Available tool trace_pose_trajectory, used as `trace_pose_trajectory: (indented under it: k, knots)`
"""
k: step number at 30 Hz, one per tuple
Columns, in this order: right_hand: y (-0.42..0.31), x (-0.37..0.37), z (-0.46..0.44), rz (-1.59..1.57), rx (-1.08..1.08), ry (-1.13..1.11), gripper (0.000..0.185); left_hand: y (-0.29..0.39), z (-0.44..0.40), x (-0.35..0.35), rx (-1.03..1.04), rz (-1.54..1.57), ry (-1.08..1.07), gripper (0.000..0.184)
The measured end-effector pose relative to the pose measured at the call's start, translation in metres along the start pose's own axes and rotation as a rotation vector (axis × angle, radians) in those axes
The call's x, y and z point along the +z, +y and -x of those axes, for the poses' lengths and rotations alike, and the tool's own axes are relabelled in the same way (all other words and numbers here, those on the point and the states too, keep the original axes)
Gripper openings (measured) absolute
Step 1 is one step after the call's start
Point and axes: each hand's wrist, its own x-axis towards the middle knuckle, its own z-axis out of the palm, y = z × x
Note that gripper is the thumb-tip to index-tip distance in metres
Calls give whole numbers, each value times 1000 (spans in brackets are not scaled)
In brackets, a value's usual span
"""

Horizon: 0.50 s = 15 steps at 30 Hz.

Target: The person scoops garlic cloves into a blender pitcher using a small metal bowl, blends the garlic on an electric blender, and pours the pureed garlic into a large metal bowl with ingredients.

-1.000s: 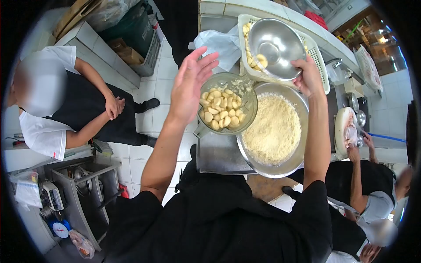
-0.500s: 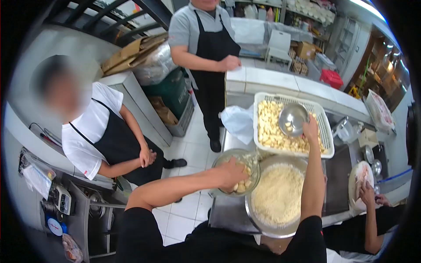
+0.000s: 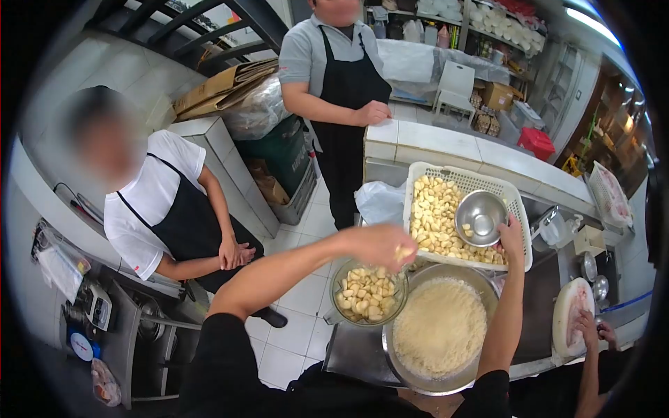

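My left hand (image 3: 382, 245), slightly blurred, is closed around a few pale peeled garlic cloves (image 3: 403, 252). It hovers above a clear jar (image 3: 333, 296) with a handle, which is filled with more cloves. My right hand (image 3: 512, 238) grips the rim of a small steel bowl (image 3: 482, 209) with a clove or two inside. That bowl is over a white perforated basket (image 3: 524, 209) of peeled garlic cloves (image 3: 432, 209). Below the basket, a large steel bowl (image 3: 392, 348) holds a pale, finely chopped heap (image 3: 439, 327) that looks like minced garlic.
One person in a black apron (image 3: 188, 216) stands at left; another (image 3: 341, 76) stands behind the tiled ledge (image 3: 446, 143). At right, a co-worker's hands (image 3: 589, 327) handle pale meat on a white board (image 3: 563, 317). A plastic bag (image 3: 380, 202) lies beside the basket.
My left hand has lifted out of the jar and moved up and right with cloves in it. My right hand and the small steel bowl have shifted slightly right and down in view.
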Motion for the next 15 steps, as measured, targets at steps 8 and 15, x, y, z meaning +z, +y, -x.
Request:
trace_pose_trajectory:
  k: [8, 15]
  knots:
    - [-12, 16, -2, -3, 49, -116, 45, -18, -216, -19, 83, -147, 380, 28]
    - [-18, -7, -9, -45, 115, -148, 59, -81, -272, 21, 241, -252, 455, 51]
